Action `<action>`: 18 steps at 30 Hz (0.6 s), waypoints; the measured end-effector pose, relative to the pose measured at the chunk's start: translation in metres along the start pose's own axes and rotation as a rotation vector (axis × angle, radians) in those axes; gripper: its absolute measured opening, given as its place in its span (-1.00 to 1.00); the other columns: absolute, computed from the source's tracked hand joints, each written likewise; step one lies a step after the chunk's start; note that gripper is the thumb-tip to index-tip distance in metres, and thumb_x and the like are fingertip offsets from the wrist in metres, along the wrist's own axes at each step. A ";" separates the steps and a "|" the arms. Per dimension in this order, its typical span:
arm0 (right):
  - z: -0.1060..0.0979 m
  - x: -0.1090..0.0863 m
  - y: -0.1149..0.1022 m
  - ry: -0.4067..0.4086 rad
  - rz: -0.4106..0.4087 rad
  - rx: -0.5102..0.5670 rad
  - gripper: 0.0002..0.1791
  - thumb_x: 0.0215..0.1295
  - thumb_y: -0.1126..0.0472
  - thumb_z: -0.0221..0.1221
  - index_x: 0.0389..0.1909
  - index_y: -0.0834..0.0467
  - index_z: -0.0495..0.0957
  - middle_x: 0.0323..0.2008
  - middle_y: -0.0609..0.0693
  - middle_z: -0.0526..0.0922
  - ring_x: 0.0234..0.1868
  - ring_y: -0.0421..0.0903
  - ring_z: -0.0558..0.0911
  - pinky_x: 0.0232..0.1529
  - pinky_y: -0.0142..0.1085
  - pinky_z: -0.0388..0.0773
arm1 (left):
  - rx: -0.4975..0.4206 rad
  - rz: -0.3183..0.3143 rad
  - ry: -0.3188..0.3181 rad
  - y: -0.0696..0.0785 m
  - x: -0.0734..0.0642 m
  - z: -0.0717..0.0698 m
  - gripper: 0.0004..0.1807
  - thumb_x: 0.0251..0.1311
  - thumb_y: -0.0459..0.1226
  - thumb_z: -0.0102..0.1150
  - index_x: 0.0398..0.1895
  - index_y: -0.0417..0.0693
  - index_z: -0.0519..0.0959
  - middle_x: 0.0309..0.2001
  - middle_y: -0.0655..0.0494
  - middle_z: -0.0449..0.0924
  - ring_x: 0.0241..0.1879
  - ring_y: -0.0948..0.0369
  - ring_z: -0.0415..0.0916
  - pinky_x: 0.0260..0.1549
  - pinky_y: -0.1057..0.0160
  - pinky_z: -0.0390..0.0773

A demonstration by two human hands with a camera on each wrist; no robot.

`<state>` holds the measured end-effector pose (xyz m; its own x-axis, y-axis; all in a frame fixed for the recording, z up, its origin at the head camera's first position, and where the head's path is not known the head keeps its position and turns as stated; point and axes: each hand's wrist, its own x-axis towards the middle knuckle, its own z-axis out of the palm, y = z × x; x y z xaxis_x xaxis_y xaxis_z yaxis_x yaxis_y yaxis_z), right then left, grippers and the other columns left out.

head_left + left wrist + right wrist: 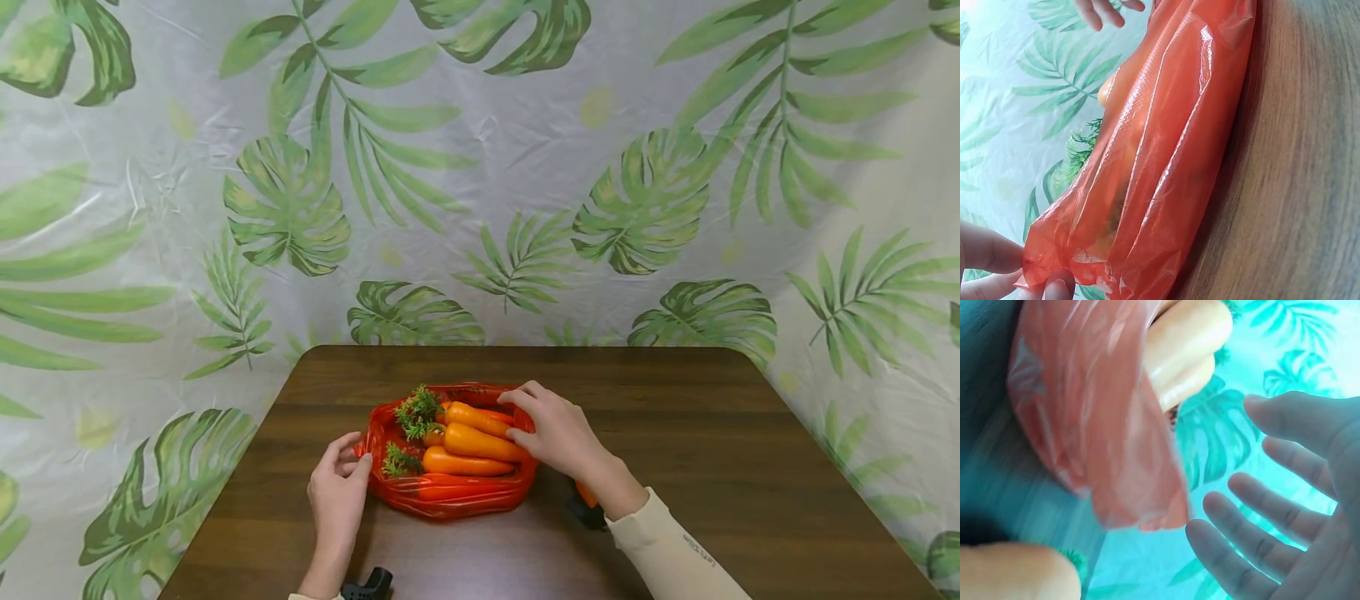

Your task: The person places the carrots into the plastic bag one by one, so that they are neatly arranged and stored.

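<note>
A red plastic bag (450, 505) lies on the table with its mouth spread wide. Inside it are several orange carrots (480, 443) with green leafy tops (418, 414), pointing left. My left hand (339, 483) pinches the bag's left edge between thumb and fingers, as the left wrist view shows close up. Over the bag's right rim is my right hand (558, 429), its fingers relaxed and apart, near the thick ends of the carrots. In the right wrist view these fingers (1260, 547) hold nothing, one fingertip right at the bag's edge.
Another carrot (1016, 575) lies outside the bag; in the head view my right wrist partly covers it. The dark brown wooden table (712, 433) extends on both sides of the bag. A leaf-patterned sheet (487, 167) hangs behind the table.
</note>
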<state>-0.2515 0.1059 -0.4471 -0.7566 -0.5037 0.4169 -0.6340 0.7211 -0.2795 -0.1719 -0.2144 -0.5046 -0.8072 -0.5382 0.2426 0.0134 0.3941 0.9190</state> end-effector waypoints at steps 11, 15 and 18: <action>-0.011 -0.021 0.020 0.003 0.096 -0.020 -0.47 0.11 0.06 0.49 0.14 -0.08 0.62 -0.07 -0.16 0.56 -0.35 -0.19 0.54 -0.51 -0.32 0.46 | -0.002 -0.001 -0.001 0.001 0.000 0.000 -0.64 0.22 -0.34 0.35 0.10 0.00 0.66 -0.17 0.00 0.65 -0.32 0.16 0.62 -0.50 0.32 0.54; -0.014 -0.029 0.027 -0.007 0.144 -0.022 -0.47 0.12 0.03 0.49 0.14 -0.11 0.61 -0.07 -0.20 0.55 -0.39 -0.21 0.49 -0.52 -0.32 0.43 | -0.004 -0.002 -0.006 0.001 0.000 0.000 -0.64 0.22 -0.35 0.35 0.10 0.00 0.66 -0.18 0.01 0.64 -0.32 0.17 0.62 -0.50 0.32 0.54; -0.014 -0.035 0.033 -0.020 0.186 -0.019 -0.48 0.12 0.03 0.48 0.14 -0.15 0.60 -0.06 -0.19 0.55 -0.50 -0.21 0.42 -0.57 -0.31 0.39 | -0.005 0.000 -0.009 0.001 0.000 0.000 -0.64 0.22 -0.35 0.34 0.10 0.02 0.66 -0.18 0.01 0.64 -0.32 0.17 0.62 -0.49 0.32 0.54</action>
<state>-0.2440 0.1537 -0.4589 -0.8635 -0.3705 0.3422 -0.4804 0.8110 -0.3339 -0.1719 -0.2137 -0.5034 -0.8123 -0.5319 0.2395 0.0162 0.3899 0.9207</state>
